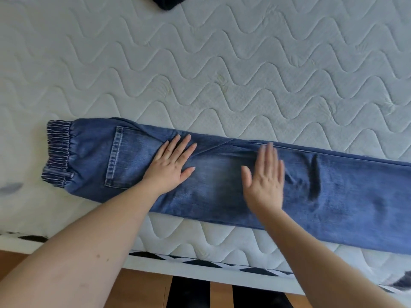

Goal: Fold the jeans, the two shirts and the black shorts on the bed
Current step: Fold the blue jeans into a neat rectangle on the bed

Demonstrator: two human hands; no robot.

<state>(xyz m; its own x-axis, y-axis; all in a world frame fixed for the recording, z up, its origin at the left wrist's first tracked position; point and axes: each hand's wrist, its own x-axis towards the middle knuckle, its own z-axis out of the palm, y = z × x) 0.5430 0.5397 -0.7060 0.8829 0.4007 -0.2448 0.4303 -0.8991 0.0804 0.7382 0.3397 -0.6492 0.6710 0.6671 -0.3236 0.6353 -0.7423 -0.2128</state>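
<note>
The blue jeans [222,178] lie lengthwise along the near side of the bed, one leg folded onto the other, with the elastic waistband at the left and the legs running off the right edge of view. My left hand [172,165] presses flat on the seat, just right of the back pocket. My right hand [264,176] lies on the thigh with straight fingers and looks blurred. A dark garment [166,2] shows at the top edge. No shirt is in view.
The white quilted mattress [222,74] fills the view beyond the jeans. Its near edge [200,261] has black and white trim, with wooden floor [138,290] and a dark strip below. A blurred grey thing [11,188] sits at the left edge.
</note>
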